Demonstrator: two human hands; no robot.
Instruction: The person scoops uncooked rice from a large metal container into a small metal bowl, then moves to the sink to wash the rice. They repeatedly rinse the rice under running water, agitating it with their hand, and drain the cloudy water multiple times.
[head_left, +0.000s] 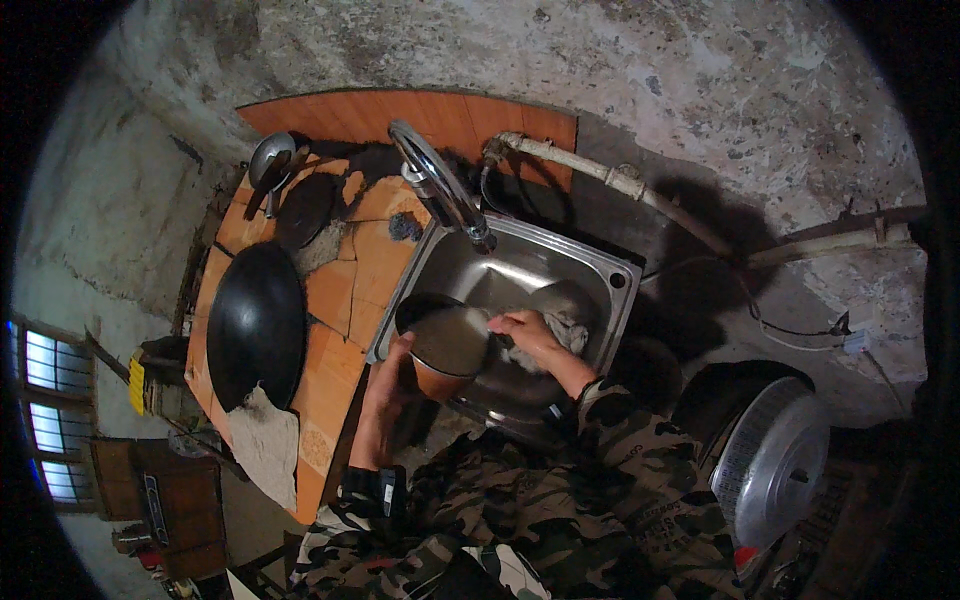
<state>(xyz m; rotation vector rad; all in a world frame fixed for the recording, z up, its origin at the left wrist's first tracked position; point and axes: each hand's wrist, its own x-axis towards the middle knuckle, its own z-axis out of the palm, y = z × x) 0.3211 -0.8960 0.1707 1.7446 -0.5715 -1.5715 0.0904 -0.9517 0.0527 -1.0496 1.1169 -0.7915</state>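
Observation:
My left hand (390, 379) grips the rim and side of a round pot (436, 381), which is tilted over the left front edge of the steel sink (517, 390). Cloudy liquid (448, 339) shows inside the pot. Over the sink, my right hand (536, 341) is by the pot's right rim with its fingers closed together; whether they hold something small is hard to tell. A wet grey cloth (566, 334) lies in the basin beneath and beyond that hand. The chrome faucet (442, 180) arches over the basin's back left.
Left of the sink, a tiled counter (330, 292) bears a large black wok (257, 326), a cloth (266, 442), a dark round lid (306, 210), a metal ladle (271, 159) and a scouring pad (405, 226). A large aluminium lid (776, 457) stands at right. A pipe (570, 159) runs along the wall.

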